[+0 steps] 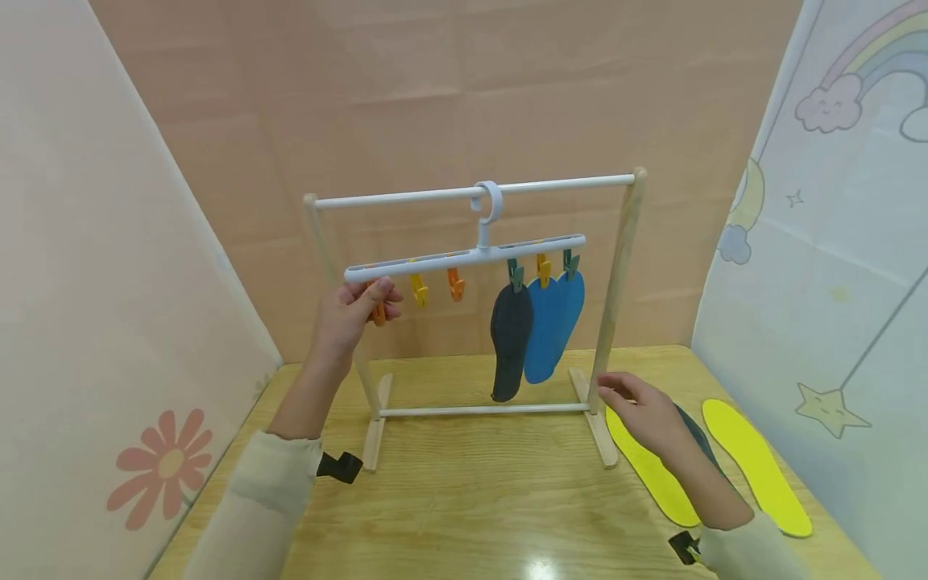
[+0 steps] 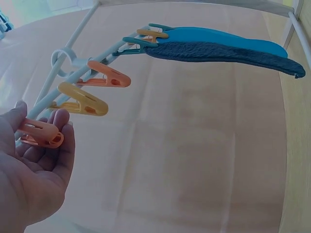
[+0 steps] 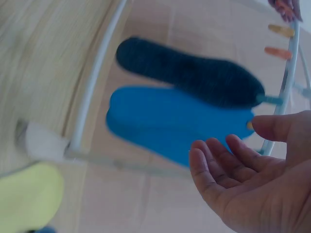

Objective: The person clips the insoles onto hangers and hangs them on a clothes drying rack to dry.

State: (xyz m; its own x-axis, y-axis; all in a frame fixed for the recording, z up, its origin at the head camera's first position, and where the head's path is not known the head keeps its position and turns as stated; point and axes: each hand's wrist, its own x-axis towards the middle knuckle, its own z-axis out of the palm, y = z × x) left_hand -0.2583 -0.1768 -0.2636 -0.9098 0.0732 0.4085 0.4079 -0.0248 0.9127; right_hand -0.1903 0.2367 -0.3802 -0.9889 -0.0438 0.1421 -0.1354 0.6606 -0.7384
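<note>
My left hand (image 1: pixel 341 321) is at the left end of a pale clip hanger (image 1: pixel 428 263), its thumb and fingers around the orange clothes peg (image 2: pixel 41 132) there. Beside it hang a yellow peg (image 2: pixel 83 101) and another orange peg (image 2: pixel 106 76), both holding nothing. Further right, pegs grip a dark insole (image 1: pixel 511 342) and two overlapping blue insoles (image 1: pixel 554 330), which hang toe to heel downward. My right hand (image 1: pixel 648 419) holds nothing; its fingers are loosely bent by the rack's right post, above the insoles on the table.
The hanger hooks over the top bar of a wood-and-white rack (image 1: pixel 619 274) standing on the wooden table (image 1: pixel 464 499). At the right lie two yellow insoles (image 1: pixel 757 467) and a dark insole (image 1: pixel 702 435) partly hidden by my right arm. Fabric walls enclose the back and sides.
</note>
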